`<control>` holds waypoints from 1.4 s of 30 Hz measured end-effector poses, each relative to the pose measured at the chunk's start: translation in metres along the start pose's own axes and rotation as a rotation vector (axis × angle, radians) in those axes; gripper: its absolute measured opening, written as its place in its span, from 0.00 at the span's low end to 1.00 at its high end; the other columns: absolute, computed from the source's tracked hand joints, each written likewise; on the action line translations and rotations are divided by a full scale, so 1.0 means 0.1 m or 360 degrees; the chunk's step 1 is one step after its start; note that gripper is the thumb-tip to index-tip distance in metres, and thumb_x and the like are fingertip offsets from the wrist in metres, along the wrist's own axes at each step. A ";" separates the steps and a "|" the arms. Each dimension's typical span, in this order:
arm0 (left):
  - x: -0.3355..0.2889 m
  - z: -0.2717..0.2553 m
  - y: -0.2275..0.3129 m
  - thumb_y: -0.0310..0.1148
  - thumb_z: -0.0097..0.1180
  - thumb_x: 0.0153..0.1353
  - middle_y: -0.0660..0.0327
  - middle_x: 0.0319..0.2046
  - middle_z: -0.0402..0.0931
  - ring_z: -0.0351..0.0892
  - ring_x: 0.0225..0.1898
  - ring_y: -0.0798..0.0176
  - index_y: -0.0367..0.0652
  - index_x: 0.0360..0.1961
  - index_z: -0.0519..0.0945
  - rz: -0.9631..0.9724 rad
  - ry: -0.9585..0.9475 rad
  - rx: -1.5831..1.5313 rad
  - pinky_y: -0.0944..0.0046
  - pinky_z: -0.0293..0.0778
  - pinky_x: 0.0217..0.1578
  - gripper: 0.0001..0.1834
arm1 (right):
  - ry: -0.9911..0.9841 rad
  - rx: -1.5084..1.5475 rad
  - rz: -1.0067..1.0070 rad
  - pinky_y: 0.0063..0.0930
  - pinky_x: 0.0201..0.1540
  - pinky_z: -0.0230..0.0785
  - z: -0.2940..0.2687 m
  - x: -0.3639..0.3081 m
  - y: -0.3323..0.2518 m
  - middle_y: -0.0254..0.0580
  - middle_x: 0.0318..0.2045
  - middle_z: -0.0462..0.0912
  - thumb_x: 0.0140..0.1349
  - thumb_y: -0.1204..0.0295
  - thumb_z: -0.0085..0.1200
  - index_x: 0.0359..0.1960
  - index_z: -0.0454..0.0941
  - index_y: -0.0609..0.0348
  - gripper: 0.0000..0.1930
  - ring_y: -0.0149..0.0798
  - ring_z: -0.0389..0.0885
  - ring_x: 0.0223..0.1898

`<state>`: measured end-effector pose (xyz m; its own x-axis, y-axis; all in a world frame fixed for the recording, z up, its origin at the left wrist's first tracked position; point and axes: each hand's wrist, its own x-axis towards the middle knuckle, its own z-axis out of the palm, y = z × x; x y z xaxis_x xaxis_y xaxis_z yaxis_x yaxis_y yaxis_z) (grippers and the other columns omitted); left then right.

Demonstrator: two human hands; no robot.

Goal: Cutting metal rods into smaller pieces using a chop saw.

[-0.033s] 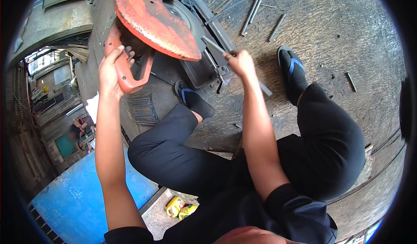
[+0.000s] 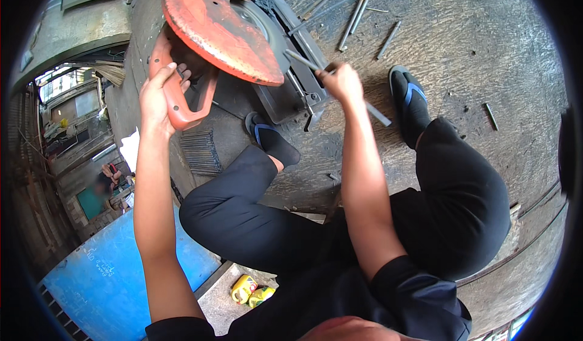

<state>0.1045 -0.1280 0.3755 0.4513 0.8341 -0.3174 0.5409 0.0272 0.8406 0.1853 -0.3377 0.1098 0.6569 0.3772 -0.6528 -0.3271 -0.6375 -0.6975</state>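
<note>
An orange chop saw with a worn, scuffed guard (image 2: 218,25) stands at the upper middle. My left hand (image 2: 159,98) is wrapped round its orange loop handle (image 2: 182,117). Under the guard, part of the grey cutting disc (image 2: 258,19) shows. My right hand (image 2: 341,85) grips a thin grey metal rod (image 2: 378,114) slantwise; its far end lies close by the disc over the dark saw base (image 2: 288,92), and its near end sticks out below my hand. Whether the rod touches the disc, I cannot tell.
Short cut rods (image 2: 358,19) lie on the stained floor at the upper right, another piece (image 2: 490,116) farther right. A stack of dark rods (image 2: 200,153) lies by my left foot (image 2: 273,140). A blue panel (image 2: 130,262) and yellow packages (image 2: 244,288) are at lower left.
My right hand and the rod have shifted a little to the right, away from the disc. My left hand stays on the handle; the saw looks nearly unmoved.
</note>
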 end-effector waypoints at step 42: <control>-0.01 0.00 0.00 0.30 0.52 0.61 0.51 0.46 0.73 0.76 0.45 0.58 0.33 0.56 0.66 -0.0037 -0.0090 0.0100 0.58 0.74 0.48 0.23 | -0.1065 -0.0969 -0.0230 0.40 0.43 0.74 -0.69 1.24 -1.14 0.43 0.41 0.85 0.53 0.63 0.61 0.40 0.81 0.59 0.16 0.37 0.83 0.42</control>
<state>0.1044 -0.1285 0.3760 0.4763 0.8011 -0.3624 0.5944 0.0103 0.8041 0.3507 -0.2643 0.1289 0.0708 0.6704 -0.7386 0.2671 -0.7261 -0.6335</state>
